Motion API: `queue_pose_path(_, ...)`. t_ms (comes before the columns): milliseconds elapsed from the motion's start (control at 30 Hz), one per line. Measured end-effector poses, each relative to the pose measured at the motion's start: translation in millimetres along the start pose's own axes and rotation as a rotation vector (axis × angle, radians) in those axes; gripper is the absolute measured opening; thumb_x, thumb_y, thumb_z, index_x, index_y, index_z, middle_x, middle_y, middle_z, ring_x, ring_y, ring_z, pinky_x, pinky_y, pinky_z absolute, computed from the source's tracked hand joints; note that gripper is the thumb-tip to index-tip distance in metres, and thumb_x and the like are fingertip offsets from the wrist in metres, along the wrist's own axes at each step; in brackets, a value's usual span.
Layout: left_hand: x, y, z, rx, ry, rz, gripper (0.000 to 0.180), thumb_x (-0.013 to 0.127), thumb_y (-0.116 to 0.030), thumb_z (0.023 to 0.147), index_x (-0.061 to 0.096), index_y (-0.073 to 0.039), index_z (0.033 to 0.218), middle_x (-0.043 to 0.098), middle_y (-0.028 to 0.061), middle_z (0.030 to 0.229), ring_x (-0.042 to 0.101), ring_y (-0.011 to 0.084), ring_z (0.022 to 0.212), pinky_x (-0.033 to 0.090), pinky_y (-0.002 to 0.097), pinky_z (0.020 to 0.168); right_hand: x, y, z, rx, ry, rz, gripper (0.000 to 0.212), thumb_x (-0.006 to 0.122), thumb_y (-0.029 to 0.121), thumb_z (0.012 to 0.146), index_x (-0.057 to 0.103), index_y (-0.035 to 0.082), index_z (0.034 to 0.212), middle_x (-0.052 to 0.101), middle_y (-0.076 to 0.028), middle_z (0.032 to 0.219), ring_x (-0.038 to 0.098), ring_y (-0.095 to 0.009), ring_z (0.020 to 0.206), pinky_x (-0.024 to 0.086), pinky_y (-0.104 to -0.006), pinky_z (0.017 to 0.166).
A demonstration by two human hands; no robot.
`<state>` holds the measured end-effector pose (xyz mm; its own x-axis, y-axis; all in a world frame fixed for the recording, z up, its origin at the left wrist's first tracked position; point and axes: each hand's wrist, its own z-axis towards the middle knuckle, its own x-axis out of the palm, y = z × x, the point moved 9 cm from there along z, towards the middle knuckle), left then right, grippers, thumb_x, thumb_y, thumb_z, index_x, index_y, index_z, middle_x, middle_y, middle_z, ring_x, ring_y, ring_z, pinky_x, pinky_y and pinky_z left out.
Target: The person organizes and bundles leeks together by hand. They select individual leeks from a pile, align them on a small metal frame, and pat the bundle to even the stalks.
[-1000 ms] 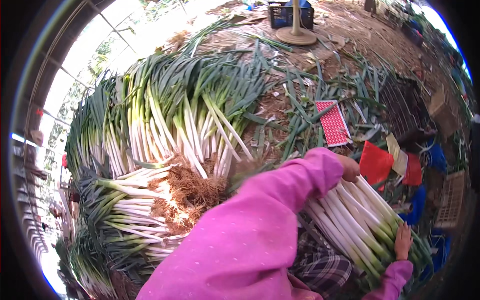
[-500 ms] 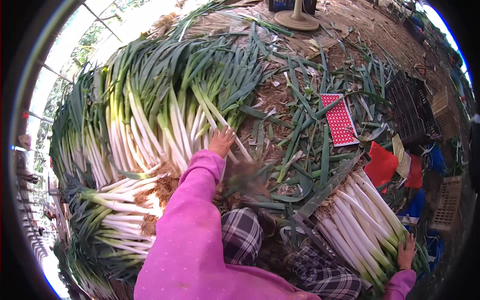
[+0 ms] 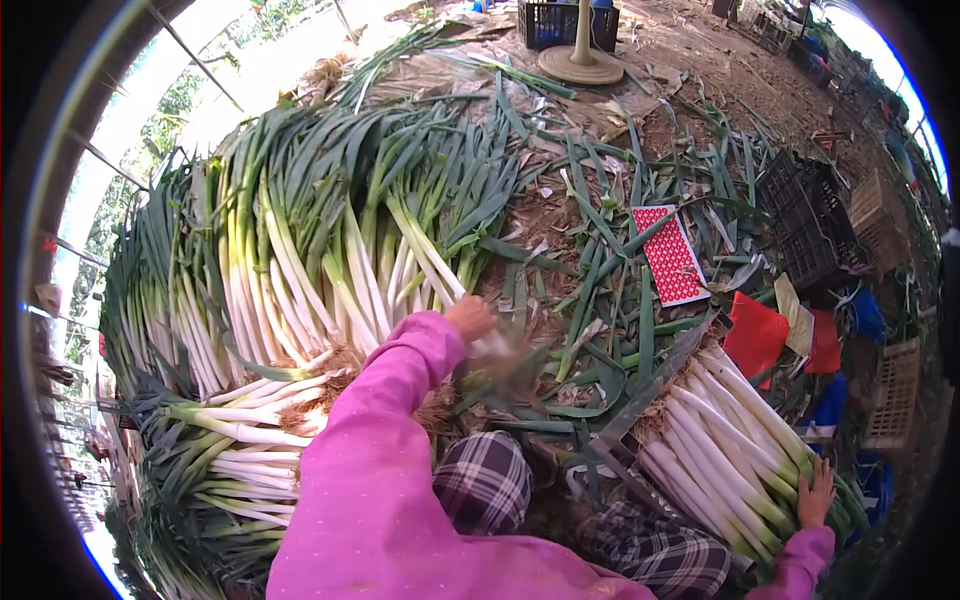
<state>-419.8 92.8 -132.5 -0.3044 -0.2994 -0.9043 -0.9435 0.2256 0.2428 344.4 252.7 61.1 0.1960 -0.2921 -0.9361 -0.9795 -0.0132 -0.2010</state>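
Observation:
A large heap of leeks (image 3: 285,270) lies to the left, white shafts toward me and green leaves away. At the heap's right edge my left hand (image 3: 470,318) is closed round a leek (image 3: 432,262). Its root end, past my fist, is smeared by motion. Trimmed leeks (image 3: 700,450) lie side by side in a dark tray (image 3: 640,392) at my right, roots against its end wall. My right hand (image 3: 816,494) rests on their green ends at the tray's right side, fingers stretched out.
Cut leaves litter the soil ahead, with a red-and-white patterned card (image 3: 668,256) on them. A black crate (image 3: 808,220), red sheets (image 3: 760,335) and a tan crate (image 3: 893,395) stand or lie at the right. A round-based stand (image 3: 580,66) is at the far side.
My left hand has gone from lying spread on the leeks to gripping one, moving slightly right and nearer. My right hand stays on the tray's leeks. The whole view has shifted slightly.

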Motion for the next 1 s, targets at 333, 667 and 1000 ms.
queue_pose_path(333, -22.9, -48.0, -30.3, -0.002, -0.023, 0.164, 0.011, 0.061, -0.022, 0.078, 0.071, -0.021, 0.074, 0.063, -0.0043, 0.079, 0.057, 0.0175, 0.088, 0.041, 0.0339, 0.078, -2.5, -2.7, -6.9, 0.044, -0.096, 0.016, 0.062, 0.056, 0.036, 0.088, 0.031, 0.031, 0.145, 0.022, -0.005, 0.154, 0.019, -0.03, 0.141, 0.014, -0.059, 0.11)
queue_pose_path(667, 115.8, -14.6, -27.7, -0.126, 0.244, 0.451, 0.021, 0.054, -0.022, 0.085, 0.073, -0.02, 0.094, 0.067, -0.0003, 0.094, 0.054, 0.02, 0.1, 0.034, 0.0415, 0.093, 0.1, 4.6, -1.9, 0.001, -0.109, 0.007, 0.064, 0.059, 0.032, 0.086, 0.033, 0.03, 0.145, 0.025, -0.005, 0.153, 0.021, -0.032, 0.14, 0.015, -0.0575, 0.11)
queue_pose_path(1000, -237.4, 19.2, -2.6, -0.141, -0.22, -0.135, 0.012, 0.063, -0.022, 0.076, 0.069, -0.012, 0.08, 0.068, 0.0076, 0.073, 0.068, 0.0263, 0.074, 0.052, 0.0393, 0.063, -13.0, 7.9, 1.2, 0.009, -0.115, 0.109, 0.063, 0.061, 0.034, 0.084, 0.039, 0.022, 0.142, 0.027, -0.008, 0.152, 0.021, -0.031, 0.141, 0.015, -0.0606, 0.109)
